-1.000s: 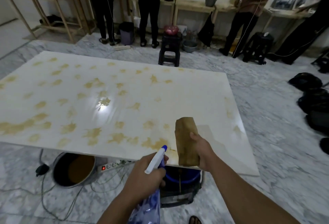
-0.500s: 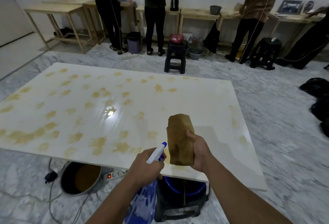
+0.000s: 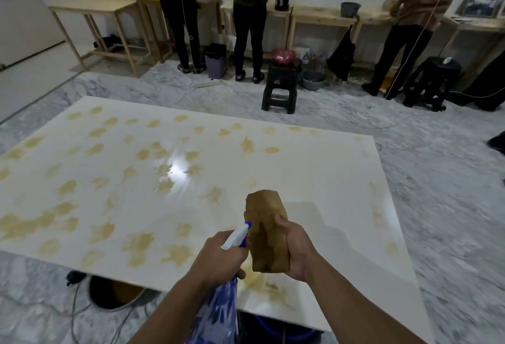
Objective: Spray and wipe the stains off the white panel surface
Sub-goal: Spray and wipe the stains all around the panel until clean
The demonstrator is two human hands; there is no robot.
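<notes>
In front of me lies the white panel, wide and flat, covered with many yellow-brown stains across its left and middle parts. My left hand is closed around the neck of the spray bottle, and its white and blue nozzle points at the brown cloth. My right hand grips this cloth, folded and upright, above the near edge of the panel. Under the panel I see a dark round pot, some cables and a blue bucket. Behind the panel stands a black stool, and three persons stand at wooden tables by the wall. I can read no label anywhere.
</notes>
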